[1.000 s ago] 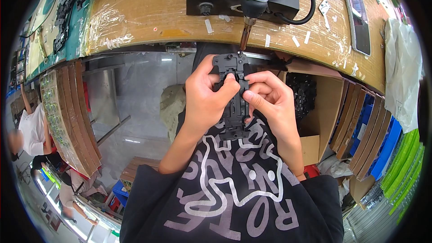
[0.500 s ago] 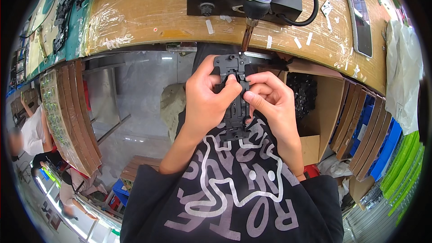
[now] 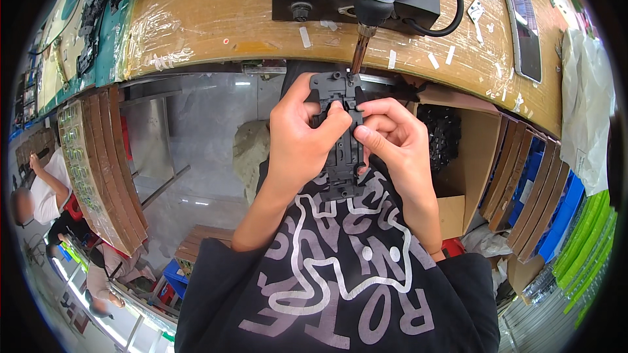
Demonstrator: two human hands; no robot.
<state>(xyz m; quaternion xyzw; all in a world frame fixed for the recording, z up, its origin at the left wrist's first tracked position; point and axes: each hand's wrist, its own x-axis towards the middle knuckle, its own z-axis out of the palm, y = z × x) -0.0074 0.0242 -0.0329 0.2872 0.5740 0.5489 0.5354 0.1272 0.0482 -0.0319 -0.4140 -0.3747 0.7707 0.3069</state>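
Upright in front of my chest is a long black plastic frame part [image 3: 345, 157] with slots and small posts. My left hand [image 3: 297, 137] is closed round its left side, the thumb pressed on its middle. Along the right edge, my right hand [image 3: 400, 144] grips the same part with bent fingers and thumb. A black electric screwdriver [image 3: 376, 6] with a white cable tie and a copper-coloured metal nose points down from above. Its tip meets the part's upper right corner; whether a screw sits under it is too small to tell.
A black box [image 3: 314, 3] with coiled cables stands on the wooden bench [image 3: 190, 33]. White scraps and a phone [image 3: 523, 33] lie to the right. Below the bench, a cardboard box [image 3: 474, 157] holds black pieces [image 3: 437, 134]. Other people [image 3: 55, 183] are at far left.
Both hands have raised the black frame part slightly, so its upper right corner now meets the screwdriver tip. My grip on it looks the same.
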